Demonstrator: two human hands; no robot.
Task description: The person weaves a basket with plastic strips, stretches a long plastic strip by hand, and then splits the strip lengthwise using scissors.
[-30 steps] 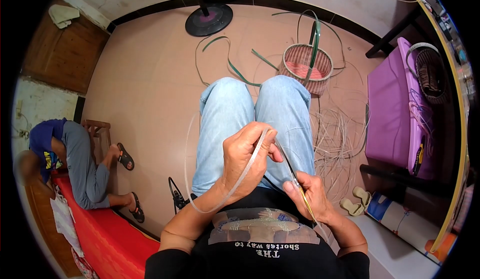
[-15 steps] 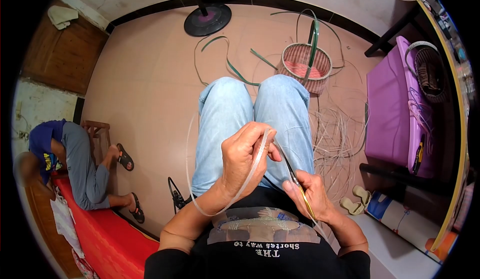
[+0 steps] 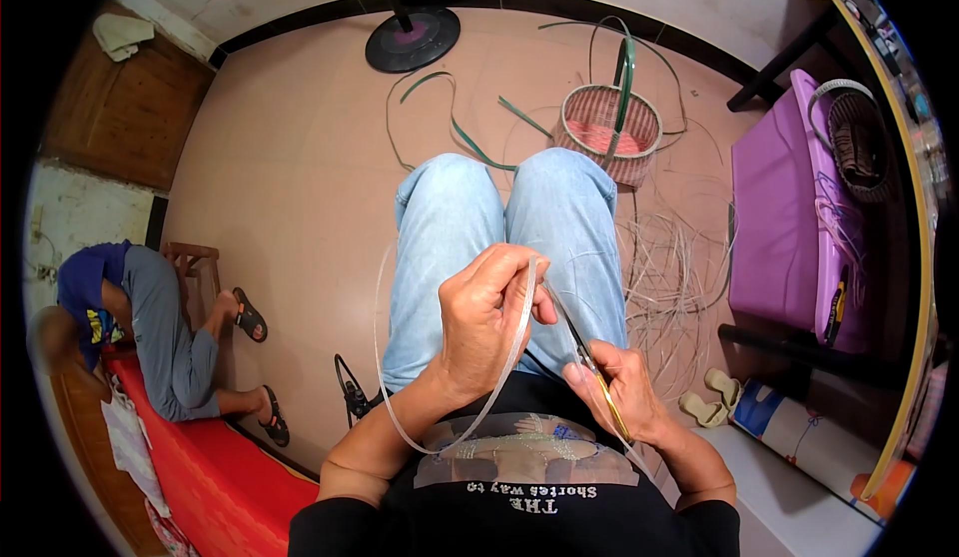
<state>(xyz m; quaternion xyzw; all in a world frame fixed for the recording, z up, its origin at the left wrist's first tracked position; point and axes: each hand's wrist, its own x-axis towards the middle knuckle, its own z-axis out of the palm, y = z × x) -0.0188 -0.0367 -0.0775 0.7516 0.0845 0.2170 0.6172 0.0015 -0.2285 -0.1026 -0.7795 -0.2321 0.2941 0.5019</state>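
Observation:
My left hand [image 3: 487, 312] is closed above my lap, its fingertips pinching a translucent plastic strip [image 3: 520, 337]. From there the strip bends in a wide loop below and around my left wrist and forearm. My right hand [image 3: 621, 387] is wrapped round a slim pair of scissors [image 3: 591, 362] with dark blades and a gold-coloured handle. The blades point up towards the fingertips of my left hand; whether they touch the strip I cannot tell. A thin clear length of strip also runs along the scissors past my right hand.
A woven basket [image 3: 597, 132] with a green handle stands on the floor beyond my knees. Loose clear strips [image 3: 671, 272] lie tangled at right, beside a purple bin [image 3: 774, 222]. A round black stand base [image 3: 412, 42] is ahead. Another person [image 3: 165, 327] bends over a red surface [image 3: 215, 457].
The loop of strip hangs slightly lower over my shirt than before. My left hand has shifted a touch to the left; the right hand and scissors stay almost in place.

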